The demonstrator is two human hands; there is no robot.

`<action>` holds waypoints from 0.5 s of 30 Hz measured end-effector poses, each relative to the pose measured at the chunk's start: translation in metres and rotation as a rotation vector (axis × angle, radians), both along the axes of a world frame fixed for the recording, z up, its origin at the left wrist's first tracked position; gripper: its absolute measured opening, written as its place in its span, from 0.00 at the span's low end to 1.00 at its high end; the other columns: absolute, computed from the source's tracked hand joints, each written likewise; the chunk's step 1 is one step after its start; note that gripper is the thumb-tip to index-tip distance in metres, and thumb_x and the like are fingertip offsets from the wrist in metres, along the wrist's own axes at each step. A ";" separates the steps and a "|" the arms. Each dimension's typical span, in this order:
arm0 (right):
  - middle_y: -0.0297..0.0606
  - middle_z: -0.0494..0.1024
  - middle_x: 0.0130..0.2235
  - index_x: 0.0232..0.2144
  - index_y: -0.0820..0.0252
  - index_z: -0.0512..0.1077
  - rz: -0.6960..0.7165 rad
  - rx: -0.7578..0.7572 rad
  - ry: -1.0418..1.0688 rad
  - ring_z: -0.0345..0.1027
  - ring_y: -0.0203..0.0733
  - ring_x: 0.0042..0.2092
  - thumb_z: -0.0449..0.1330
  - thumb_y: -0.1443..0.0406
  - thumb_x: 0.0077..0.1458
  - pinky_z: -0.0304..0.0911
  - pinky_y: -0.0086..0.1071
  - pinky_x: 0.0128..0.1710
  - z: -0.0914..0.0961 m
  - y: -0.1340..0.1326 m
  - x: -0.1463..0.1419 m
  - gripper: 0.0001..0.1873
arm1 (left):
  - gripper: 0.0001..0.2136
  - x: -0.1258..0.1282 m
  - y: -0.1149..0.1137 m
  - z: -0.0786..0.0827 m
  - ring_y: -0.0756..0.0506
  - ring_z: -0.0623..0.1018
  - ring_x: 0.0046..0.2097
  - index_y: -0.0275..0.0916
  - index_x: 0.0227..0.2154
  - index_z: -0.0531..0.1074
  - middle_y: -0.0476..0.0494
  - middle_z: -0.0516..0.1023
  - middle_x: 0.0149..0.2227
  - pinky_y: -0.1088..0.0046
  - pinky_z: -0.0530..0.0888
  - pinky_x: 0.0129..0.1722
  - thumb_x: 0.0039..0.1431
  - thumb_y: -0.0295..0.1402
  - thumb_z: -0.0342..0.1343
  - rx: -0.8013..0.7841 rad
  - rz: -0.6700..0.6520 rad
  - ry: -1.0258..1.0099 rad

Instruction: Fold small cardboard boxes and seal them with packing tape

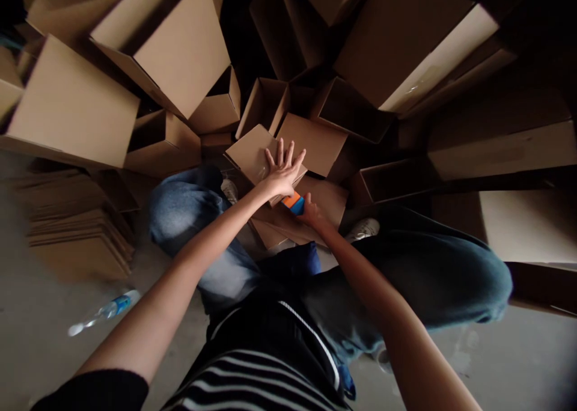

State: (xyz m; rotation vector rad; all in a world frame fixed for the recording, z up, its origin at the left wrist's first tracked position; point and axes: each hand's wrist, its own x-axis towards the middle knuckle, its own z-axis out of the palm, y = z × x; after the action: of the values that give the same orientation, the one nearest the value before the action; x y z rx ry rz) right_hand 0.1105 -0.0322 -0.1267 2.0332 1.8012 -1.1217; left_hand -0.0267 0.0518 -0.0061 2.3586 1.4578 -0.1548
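Note:
My left hand (285, 173) lies flat with fingers spread on a brown cardboard box (252, 149) between my legs. A shiny patch shows on the cardboard beside its fingers. Close below, my right hand (312, 210) is closed around a small orange-and-blue block-shaped tool (295, 203); its exact kind is hard to make out. The tool sits against the near edge of the box, by my left thumb. Under and beside it are open cardboard flaps (322, 197). Part of the box is hidden by my hands.
Open cardboard boxes (184, 50) are heaped in an arc ahead and to both sides. A stack of flat cardboard (83, 237) stands on the floor at left, with a plastic bottle (106, 312) lying nearer. My bent knees (180, 213) flank the work area.

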 end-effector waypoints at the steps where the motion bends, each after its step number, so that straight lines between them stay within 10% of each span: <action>1: 0.57 0.75 0.54 0.67 0.67 0.46 0.000 0.003 0.000 0.72 0.56 0.54 0.67 0.61 0.53 0.67 0.38 0.46 0.000 0.000 0.000 0.48 | 0.56 0.000 0.001 -0.001 0.19 0.30 0.71 0.37 0.72 0.42 0.23 0.33 0.73 0.26 0.34 0.60 0.45 0.41 0.70 -0.001 -0.008 0.007; 15: 0.57 0.76 0.52 0.64 0.67 0.48 0.015 0.010 0.019 0.74 0.56 0.52 0.66 0.61 0.54 0.67 0.38 0.43 -0.002 0.000 0.001 0.43 | 0.45 0.017 -0.020 0.005 0.23 0.37 0.72 0.37 0.72 0.46 0.25 0.40 0.73 0.29 0.37 0.64 0.55 0.37 0.64 0.087 0.133 -0.020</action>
State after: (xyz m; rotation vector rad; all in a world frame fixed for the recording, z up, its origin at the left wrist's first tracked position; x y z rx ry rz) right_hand 0.1115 -0.0320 -0.1286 2.0171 1.8315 -1.1343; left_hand -0.0100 0.0316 -0.0008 2.3135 1.6366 -0.0339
